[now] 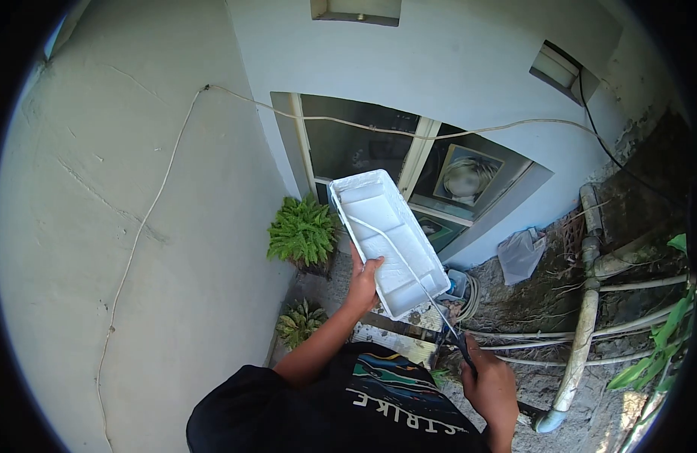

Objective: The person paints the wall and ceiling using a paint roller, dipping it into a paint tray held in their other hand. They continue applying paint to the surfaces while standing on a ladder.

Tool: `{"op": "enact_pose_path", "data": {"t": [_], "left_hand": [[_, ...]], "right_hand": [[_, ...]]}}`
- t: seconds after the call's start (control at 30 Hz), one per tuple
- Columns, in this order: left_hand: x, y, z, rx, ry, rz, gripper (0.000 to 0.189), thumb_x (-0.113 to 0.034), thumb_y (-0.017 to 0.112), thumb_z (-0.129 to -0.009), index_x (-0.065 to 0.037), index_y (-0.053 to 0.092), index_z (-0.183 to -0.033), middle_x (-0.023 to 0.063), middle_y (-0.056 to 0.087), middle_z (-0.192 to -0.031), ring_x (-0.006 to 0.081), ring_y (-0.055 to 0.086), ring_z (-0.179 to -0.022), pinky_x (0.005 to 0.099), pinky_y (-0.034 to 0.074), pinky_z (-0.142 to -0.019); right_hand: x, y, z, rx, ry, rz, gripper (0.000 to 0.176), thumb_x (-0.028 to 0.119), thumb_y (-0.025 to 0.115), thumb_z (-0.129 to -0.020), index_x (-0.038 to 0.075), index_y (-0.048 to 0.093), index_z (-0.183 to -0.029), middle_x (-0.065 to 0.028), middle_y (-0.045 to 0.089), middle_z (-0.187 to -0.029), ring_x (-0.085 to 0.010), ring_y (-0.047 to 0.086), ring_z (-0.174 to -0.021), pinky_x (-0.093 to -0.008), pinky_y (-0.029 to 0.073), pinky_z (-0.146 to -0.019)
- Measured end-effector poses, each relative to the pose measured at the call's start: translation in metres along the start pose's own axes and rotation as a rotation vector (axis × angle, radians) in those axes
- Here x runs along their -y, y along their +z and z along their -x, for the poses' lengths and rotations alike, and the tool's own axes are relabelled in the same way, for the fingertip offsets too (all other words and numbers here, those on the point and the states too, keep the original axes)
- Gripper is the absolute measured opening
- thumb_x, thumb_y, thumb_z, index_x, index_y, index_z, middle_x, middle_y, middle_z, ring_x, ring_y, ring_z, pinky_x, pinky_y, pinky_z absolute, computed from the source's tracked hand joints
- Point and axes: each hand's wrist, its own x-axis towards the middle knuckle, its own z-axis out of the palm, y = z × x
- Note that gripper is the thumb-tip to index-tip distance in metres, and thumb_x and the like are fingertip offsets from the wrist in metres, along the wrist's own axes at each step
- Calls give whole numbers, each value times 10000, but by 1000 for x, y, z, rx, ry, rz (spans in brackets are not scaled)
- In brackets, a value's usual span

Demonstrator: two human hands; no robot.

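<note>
A long white paint tray (409,219), coated with white paint, is held up in front of my body. My left hand (365,283) grips its left edge, with the thumb over the rim. Low on the right, my right hand (489,383) is closed round the dark handle (464,349) of a paint roller. The roller's thin metal rod (431,298) runs up across the tray, and its upper part is white with paint. Whether a roller sleeve is on the rod's end cannot be made out.
A plain wall (137,226) with a loose cable stands at the left. Ahead is a window (356,136) in a white wall. Potted fern (301,230) and a second plant (301,325) stand lower left. Pipes (578,347), hoses and a plastic bag (521,255) lie at the right.
</note>
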Motion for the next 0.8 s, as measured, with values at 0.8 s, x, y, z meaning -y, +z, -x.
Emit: {"op": "enact_pose_path", "data": {"t": [0.8], "left_hand": [[1, -9, -10, -39, 21, -14, 716, -51, 513, -910, -163, 165, -1526, 136, 464, -1313, 276, 516, -1178, 449, 456, -997]], "right_hand": [[-14, 29, -7, -152, 7, -270, 424, 82, 662, -817, 51, 652, -1239, -186, 643, -790, -376, 638, -693, -431, 495, -619]]}}
